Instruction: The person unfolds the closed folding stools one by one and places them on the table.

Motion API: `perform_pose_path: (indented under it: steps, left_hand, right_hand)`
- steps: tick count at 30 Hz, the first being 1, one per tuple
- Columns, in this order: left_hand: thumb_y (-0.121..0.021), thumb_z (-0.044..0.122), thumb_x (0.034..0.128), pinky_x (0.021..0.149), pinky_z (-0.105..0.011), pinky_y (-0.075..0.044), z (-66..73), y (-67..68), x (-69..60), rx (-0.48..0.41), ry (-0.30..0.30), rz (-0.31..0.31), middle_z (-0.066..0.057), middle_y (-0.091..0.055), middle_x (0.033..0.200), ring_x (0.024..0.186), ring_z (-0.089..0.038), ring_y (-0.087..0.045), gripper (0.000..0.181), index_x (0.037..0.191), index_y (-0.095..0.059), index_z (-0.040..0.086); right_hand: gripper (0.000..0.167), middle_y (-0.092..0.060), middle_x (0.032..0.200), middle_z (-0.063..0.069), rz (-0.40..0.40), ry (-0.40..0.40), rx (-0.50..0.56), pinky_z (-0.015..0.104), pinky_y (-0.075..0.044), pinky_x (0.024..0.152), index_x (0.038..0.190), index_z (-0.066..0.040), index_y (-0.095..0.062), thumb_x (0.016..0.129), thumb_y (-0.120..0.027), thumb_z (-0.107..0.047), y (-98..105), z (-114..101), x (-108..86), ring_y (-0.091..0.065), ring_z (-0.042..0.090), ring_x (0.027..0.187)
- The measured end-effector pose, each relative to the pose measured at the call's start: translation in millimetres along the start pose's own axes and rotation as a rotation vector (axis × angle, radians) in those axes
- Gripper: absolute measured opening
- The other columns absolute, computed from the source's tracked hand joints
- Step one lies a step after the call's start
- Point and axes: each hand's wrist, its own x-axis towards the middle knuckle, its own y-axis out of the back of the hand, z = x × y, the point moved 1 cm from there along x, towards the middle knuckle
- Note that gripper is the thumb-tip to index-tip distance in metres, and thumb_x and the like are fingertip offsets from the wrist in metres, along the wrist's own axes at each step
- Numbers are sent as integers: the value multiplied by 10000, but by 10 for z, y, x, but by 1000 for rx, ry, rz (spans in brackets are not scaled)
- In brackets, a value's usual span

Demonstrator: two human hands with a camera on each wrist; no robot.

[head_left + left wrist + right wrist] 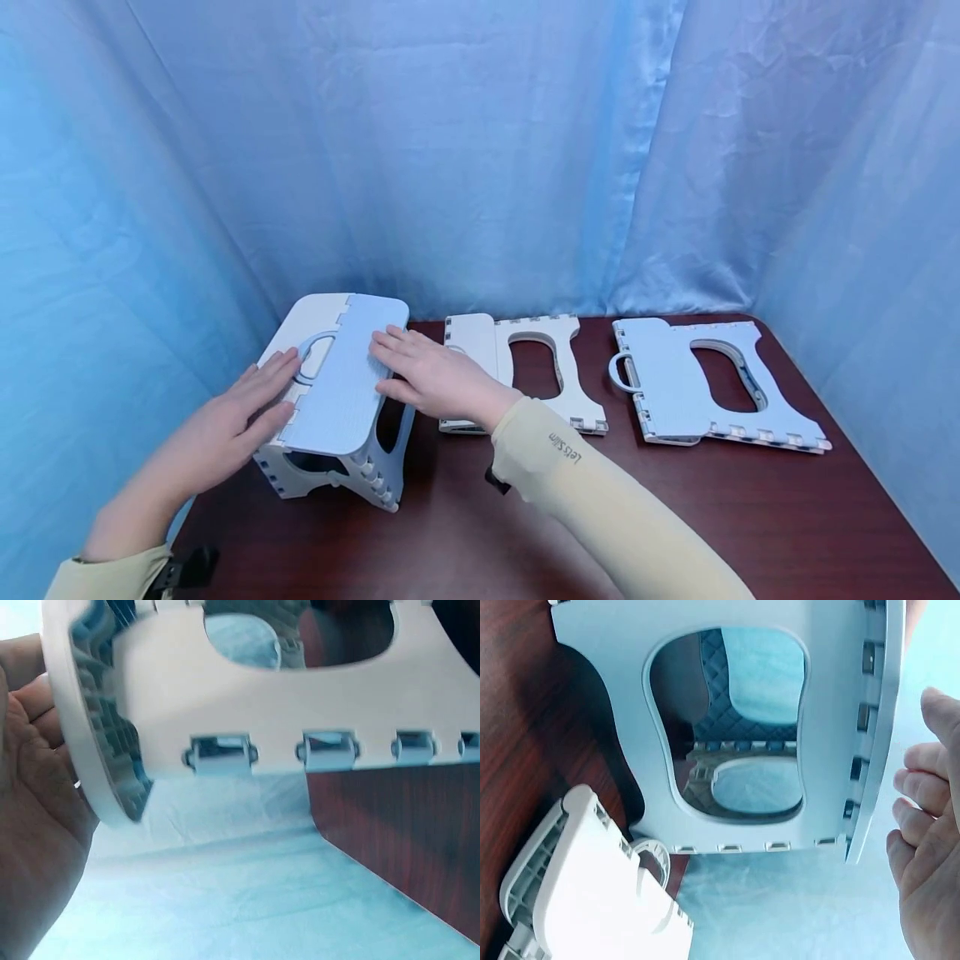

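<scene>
A white folding step stool (345, 375) stands unfolded on its legs at the table's left, its top level and its loop handle (306, 348) lying at the top's middle seam. Over the left half of the top, my left hand (225, 429) lies with straight fingers close to the handle; in the left wrist view the hand (37, 795) is against the top's far side. My right hand (435, 375) reaches over the right half, fingers extended and palm down. The right wrist view shows a small gap between that hand (930, 802) and the stool's top.
Two more white folding stools lie folded flat on the dark wooden table (480, 533): one in the middle (555, 367), partly behind my right forearm, and one at the right (690, 383). Blue curtains (450, 150) hang around the table's back and sides.
</scene>
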Motion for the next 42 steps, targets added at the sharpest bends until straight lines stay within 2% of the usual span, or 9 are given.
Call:
perform_pose_path:
  steps: [1,4,6,8,12,18,27,33,42]
  left_hand:
    - [-580,308,1052,1191,-104,-60,37,-2,-16,7,5,10,-101,-313,1660,1538,-333,-254,625,1596,-349,106]
    - [-623,368,1023,1238,-370,-257,161,-10,-47,30,36,14,-73,-317,1661,1520,-353,-293,671,1595,-363,133]
    - [-647,420,999,1167,-541,-347,248,-22,-55,57,56,3,-78,-326,1657,1502,-371,-326,710,1590,-376,135]
    - [-662,457,980,1081,-639,-386,338,-46,-60,88,60,0,-87,-346,1647,1484,-383,-356,735,1578,-398,123]
    - [-711,485,935,1075,-606,-420,511,-131,-70,165,17,50,-110,-427,1598,1429,-388,-444,756,1529,-476,79]
    - [-786,418,883,1095,-572,-427,671,-272,-77,227,-36,104,-127,-503,1540,1410,-350,-482,735,1465,-549,37]
    - [-817,399,853,1134,-555,-393,706,-317,-58,261,-13,96,-169,-547,1487,1390,-351,-505,708,1405,-605,9]
    - [-874,449,765,1039,-548,-487,749,-303,-33,304,-23,192,-192,-646,1356,1262,-370,-615,720,1291,-692,-8]
    - [-866,313,779,898,-566,-560,734,-260,-98,314,-10,213,-178,-654,1355,1264,-363,-615,595,1271,-710,17]
  right_hand:
    - [610,-283,1673,80,1,-6,8,305,-127,1266,1597,-88,-331,1085,-498,-373,9,19,6,-200,219,1564]
    - [595,-275,1675,89,0,-20,14,323,-127,1269,1596,-81,-328,1091,-494,-347,14,78,25,-197,231,1564]
    - [568,-266,1677,91,-1,-27,-3,341,-133,1270,1600,-81,-320,1098,-485,-291,14,114,40,-189,245,1566]
    - [548,-256,1682,85,-2,-36,-34,354,-145,1269,1605,-87,-310,1096,-473,-210,13,146,50,-182,250,1567]
    - [572,-219,1695,65,-3,-52,-92,376,-156,1268,1619,-104,-274,1071,-439,-80,4,206,68,-158,248,1573]
    - [631,-200,1702,48,-6,-60,-115,379,-153,1270,1630,-125,-245,1046,-475,-59,-41,281,81,-141,225,1576]
    - [648,-183,1707,31,-20,-59,-155,375,-150,1271,1635,-142,-230,1042,-484,-74,-99,313,75,-138,216,1576]
    - [629,-223,1695,57,0,-32,-175,387,-158,1270,1624,-121,-263,1040,-495,-79,-94,284,60,-165,246,1571]
    - [637,-250,1685,63,0,-6,-169,421,-174,1267,1615,-122,-293,1029,-541,-88,-84,247,40,-195,273,1563]
